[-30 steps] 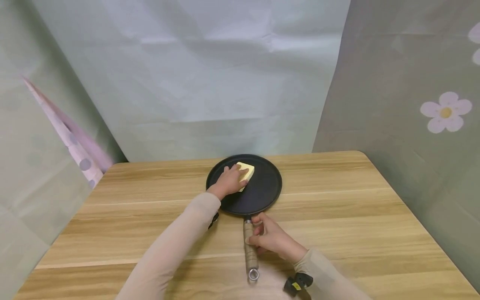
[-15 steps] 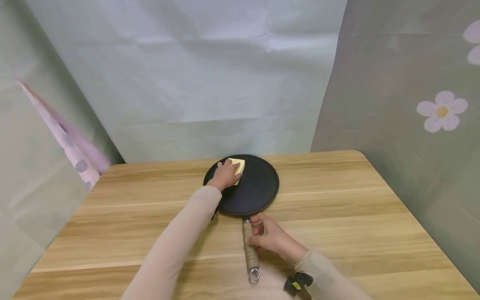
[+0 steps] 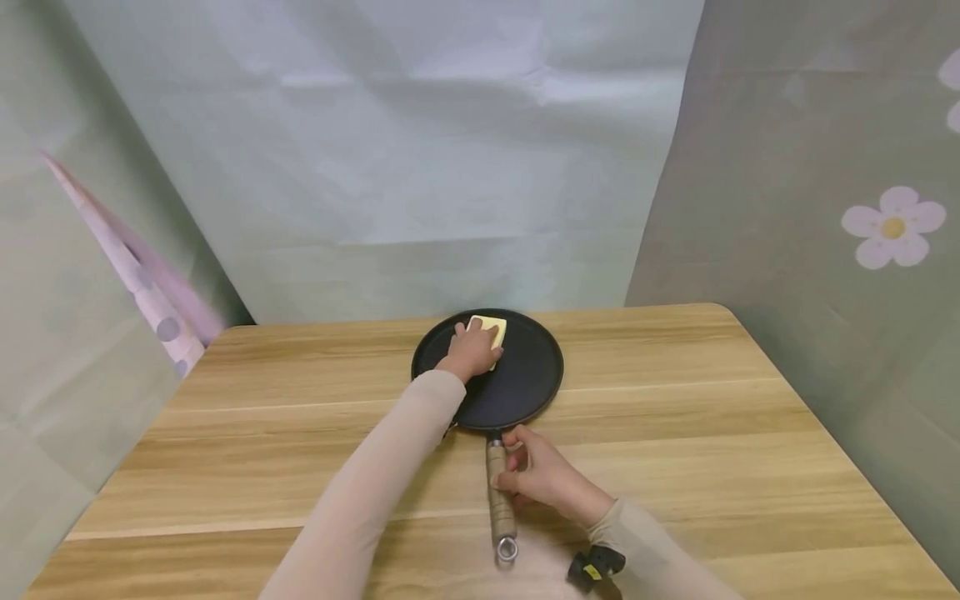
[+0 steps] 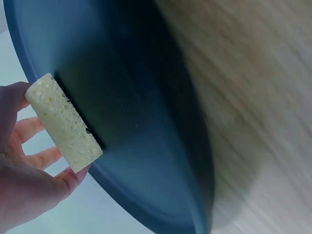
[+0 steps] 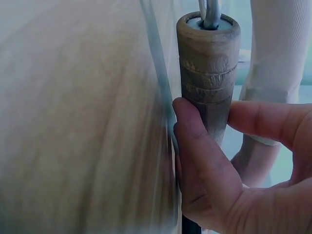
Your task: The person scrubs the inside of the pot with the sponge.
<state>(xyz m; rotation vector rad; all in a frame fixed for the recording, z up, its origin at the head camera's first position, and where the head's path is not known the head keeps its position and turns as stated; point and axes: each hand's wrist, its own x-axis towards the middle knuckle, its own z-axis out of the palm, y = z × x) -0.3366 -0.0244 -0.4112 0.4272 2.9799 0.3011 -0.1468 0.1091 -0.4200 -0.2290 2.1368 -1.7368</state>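
Observation:
A round black flat pan [image 3: 525,379] lies on the table with its wooden handle [image 3: 501,504] pointing toward me. My left hand [image 3: 472,350] grips a pale yellow sponge [image 3: 491,323] on the left-centre of the pan's surface. In the left wrist view, fingers and thumb hold the sponge [image 4: 63,124] by its two ends, its porous side facing the camera. My right hand [image 3: 547,475] pinches the handle near the pan. The right wrist view has the thumb on one side of the wooden handle [image 5: 209,63] and fingers on the other.
The wood-grain table [image 3: 675,467] extends on both sides of the pan. A pale cloth backdrop [image 3: 450,167] hangs behind its far edge, and a flower-printed sheet [image 3: 787,208] hangs at the right. A metal ring [image 3: 507,549] ends the handle.
My left hand moves the sponge left and away across the pan, then back a little to the right. The right hand keeps its hold on the handle.

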